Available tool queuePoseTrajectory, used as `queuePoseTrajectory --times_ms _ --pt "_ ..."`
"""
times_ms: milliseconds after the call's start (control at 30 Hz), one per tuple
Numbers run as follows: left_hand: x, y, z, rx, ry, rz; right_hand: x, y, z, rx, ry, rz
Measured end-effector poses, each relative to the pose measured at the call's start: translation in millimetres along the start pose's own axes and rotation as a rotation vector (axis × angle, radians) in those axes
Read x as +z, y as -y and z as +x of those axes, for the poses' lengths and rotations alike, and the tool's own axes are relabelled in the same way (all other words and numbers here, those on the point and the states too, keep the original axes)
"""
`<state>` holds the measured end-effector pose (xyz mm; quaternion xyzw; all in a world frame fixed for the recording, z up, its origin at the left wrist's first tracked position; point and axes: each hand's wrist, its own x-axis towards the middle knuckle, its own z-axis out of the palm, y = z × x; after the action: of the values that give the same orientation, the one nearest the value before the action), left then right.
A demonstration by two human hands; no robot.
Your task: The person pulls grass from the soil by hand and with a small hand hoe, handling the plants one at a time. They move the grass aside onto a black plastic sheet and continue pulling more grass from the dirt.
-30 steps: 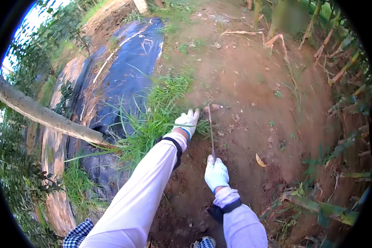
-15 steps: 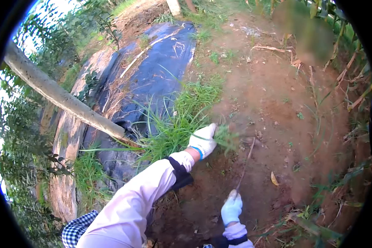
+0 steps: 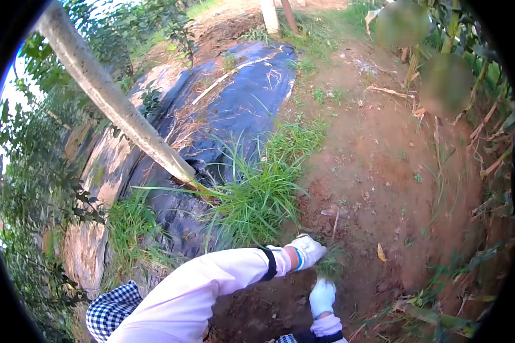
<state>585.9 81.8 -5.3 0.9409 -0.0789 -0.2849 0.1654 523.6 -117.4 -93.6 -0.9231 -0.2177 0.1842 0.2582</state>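
My left hand, in a white glove, is closed around a small tuft of grass at the edge of the bare soil. My right hand, also gloved, is just below it and grips the handle of a thin-bladed tool; the blade is hidden behind the tuft. A thin stick lies on the dirt just beyond the tuft. A thick clump of long grass grows to the left of my left hand.
Black plastic sheeting covers a mound at left. A pale tree trunk leans across it. Reddish bare soil spreads to the right, bordered by stalks and dry leaves. A yellow leaf lies on the dirt.
The view has tilted down and left. My left hand pulled back toward me with grass in it, and my right hand drew the tool in close under it.
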Motion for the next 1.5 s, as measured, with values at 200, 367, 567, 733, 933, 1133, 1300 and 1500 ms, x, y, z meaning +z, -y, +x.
queuePoseTrajectory --times_ms 200,367,567,733,933,1133,1300,1500 --pt "-61.3 127.9 -31.0 0.250 -0.682 0.041 -35.8 37.6 -8.9 0.497 -0.097 0.436" --pt "-208.2 244.2 -143.3 -0.472 -1.049 -0.898 -47.1 51.7 -8.3 0.526 -0.008 0.440" --pt "-159.1 144.3 -127.3 -0.463 -1.178 0.006 -21.4 65.9 -1.0 0.415 0.054 0.306" --pt "28.6 64.7 -60.6 0.008 -0.319 -0.106 -12.3 73.0 -20.7 0.364 0.178 0.204" --pt "64.2 109.2 -39.3 -0.551 -0.167 -0.018 3.1 71.8 -39.4 0.315 0.329 0.125" --pt "58.0 125.5 -35.7 -0.549 -0.009 0.148 16.3 90.5 -19.1 0.335 0.471 0.080" --pt "40.3 107.1 -58.4 -0.396 0.113 0.185 4.6 69.2 -61.8 0.367 0.535 0.127" --pt "-0.8 61.8 -78.5 -0.330 -0.831 -0.556 -16.8 50.6 -79.5 0.372 0.258 0.228"
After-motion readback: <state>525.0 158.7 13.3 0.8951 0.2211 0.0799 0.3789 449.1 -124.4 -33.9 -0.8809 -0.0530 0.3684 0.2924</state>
